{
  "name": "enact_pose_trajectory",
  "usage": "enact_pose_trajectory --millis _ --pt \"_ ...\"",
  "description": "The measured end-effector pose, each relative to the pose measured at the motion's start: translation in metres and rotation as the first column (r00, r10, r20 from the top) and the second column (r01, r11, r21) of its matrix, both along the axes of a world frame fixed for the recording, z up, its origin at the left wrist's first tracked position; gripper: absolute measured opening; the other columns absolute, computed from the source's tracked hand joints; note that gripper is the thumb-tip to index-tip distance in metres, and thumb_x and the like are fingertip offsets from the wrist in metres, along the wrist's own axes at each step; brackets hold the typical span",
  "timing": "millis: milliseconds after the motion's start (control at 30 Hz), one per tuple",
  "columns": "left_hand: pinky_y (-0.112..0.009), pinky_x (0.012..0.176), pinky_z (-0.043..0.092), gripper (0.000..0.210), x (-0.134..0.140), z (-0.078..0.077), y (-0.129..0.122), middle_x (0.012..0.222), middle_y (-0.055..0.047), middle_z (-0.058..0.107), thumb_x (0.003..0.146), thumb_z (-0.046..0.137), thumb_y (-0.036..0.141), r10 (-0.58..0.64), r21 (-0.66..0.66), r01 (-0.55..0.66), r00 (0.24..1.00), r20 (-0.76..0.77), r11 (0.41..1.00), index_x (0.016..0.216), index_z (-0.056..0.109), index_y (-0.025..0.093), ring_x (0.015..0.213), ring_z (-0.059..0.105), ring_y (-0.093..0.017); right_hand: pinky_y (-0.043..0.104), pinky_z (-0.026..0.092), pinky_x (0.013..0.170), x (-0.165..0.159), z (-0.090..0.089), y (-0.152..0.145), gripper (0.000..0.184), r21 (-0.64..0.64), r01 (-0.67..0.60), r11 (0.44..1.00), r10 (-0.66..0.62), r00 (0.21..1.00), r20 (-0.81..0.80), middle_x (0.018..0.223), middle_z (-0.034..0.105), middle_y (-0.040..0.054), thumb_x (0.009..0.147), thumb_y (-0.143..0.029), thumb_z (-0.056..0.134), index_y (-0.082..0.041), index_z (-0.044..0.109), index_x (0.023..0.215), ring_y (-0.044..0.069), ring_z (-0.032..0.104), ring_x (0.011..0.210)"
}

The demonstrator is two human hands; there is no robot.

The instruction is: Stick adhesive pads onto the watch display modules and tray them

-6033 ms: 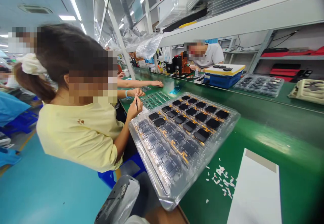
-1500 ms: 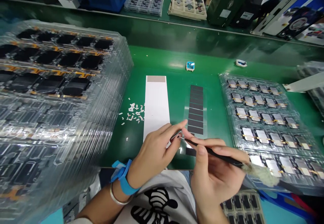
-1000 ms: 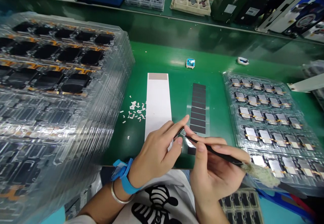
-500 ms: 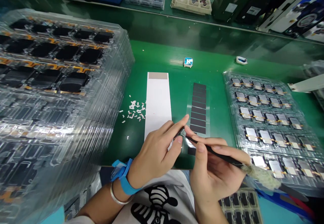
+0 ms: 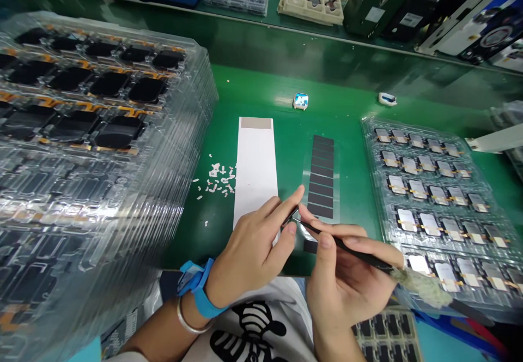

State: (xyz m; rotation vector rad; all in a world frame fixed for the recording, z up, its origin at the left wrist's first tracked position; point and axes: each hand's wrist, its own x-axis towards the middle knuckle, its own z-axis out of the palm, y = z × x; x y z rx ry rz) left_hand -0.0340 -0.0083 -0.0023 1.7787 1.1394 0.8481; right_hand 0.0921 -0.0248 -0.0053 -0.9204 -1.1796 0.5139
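Observation:
My left hand (image 5: 255, 247) is closed, pinching a small dark flat piece (image 5: 291, 215) between thumb and fingers; I see it nearly edge-on, and the fingers cover part of it. From the right, my right hand (image 5: 353, 275) grips black tweezers (image 5: 363, 255) like a pen, their rear part wrapped in pale, frayed material. The fine metal tip meets or nearly meets the dark piece. Beneath and left of my hands lies a long white sheet (image 5: 256, 171). Just beyond the right fingertips is a clear strip with black rectangles (image 5: 321, 179).
Tall stacked clear trays of black screens (image 5: 108, 84) rise on the left. Another clear tray with silver-faced parts (image 5: 427, 190) is on the right. White scraps (image 5: 220, 179) lie beside the sheet. Two small watch-like pieces, one blue-faced (image 5: 301, 101), sit near the shelf (image 5: 286, 40).
Both hands keep nearly the same pose, with the piece and tweezers still held. The view has shifted very slightly.

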Motion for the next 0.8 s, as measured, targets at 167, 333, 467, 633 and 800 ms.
enact_pose_trajectory --millis 167,333,467,633,800 --pt "-0.030 0.070 0.045 0.050 0.0002 -0.0013 -0.0001 0.100 -0.004 0.059 0.106 0.033 0.028 0.005 0.001 -0.005 1.000 0.006 1.000 0.156 0.035 0.024 0.078 0.055 -0.015 0.043 0.069 0.083 0.0000 -0.0009 -0.0012 0.037 0.003 0.004 1.000 -0.004 1.000 -0.001 0.092 0.068 0.0032 0.083 0.011 0.058 -0.017 0.047 0.104 0.018 0.074 0.086" --pt "-0.029 0.069 0.045 0.050 0.0002 -0.0017 -0.0008 0.100 -0.004 0.059 0.107 0.033 0.029 0.000 0.001 0.000 1.000 0.007 1.000 0.156 0.034 0.024 0.077 0.056 -0.015 0.041 0.069 0.082 -0.0003 -0.0023 -0.0005 0.037 0.004 0.008 1.000 -0.008 1.000 0.005 0.093 0.069 0.0040 0.083 0.011 0.058 -0.017 0.047 0.105 0.018 0.074 0.086" --pt "-0.029 0.069 0.046 0.050 0.0000 -0.0019 -0.0019 0.102 -0.005 0.060 0.107 0.032 0.029 0.005 0.008 -0.005 1.000 0.002 1.000 0.156 0.035 0.025 0.078 0.056 -0.015 0.042 0.069 0.081 -0.0003 -0.0025 0.0003 0.036 0.003 0.015 1.000 -0.015 1.000 0.000 0.090 0.068 0.0031 0.083 0.011 0.059 -0.017 0.047 0.104 0.018 0.074 0.085" --pt "-0.029 0.067 0.046 0.050 0.0005 -0.0021 -0.0014 0.100 -0.004 0.060 0.107 0.032 0.028 0.008 0.011 -0.008 1.000 -0.004 1.000 0.156 0.035 0.023 0.077 0.056 -0.015 0.042 0.069 0.079 0.0007 -0.0020 0.0008 0.037 0.002 0.004 1.000 -0.004 1.000 -0.002 0.091 0.067 0.0027 0.083 0.011 0.058 -0.017 0.047 0.105 0.018 0.073 0.084" --pt "-0.029 0.068 0.045 0.050 0.0004 -0.0030 0.0000 0.098 -0.003 0.059 0.107 0.032 0.029 0.008 0.013 -0.007 1.000 -0.011 1.000 0.156 0.034 0.024 0.076 0.056 -0.015 0.040 0.069 0.080 0.0011 -0.0029 0.0006 0.037 0.006 0.010 1.000 -0.010 1.000 0.015 0.091 0.068 0.0035 0.083 0.011 0.059 -0.016 0.047 0.104 0.018 0.074 0.085"
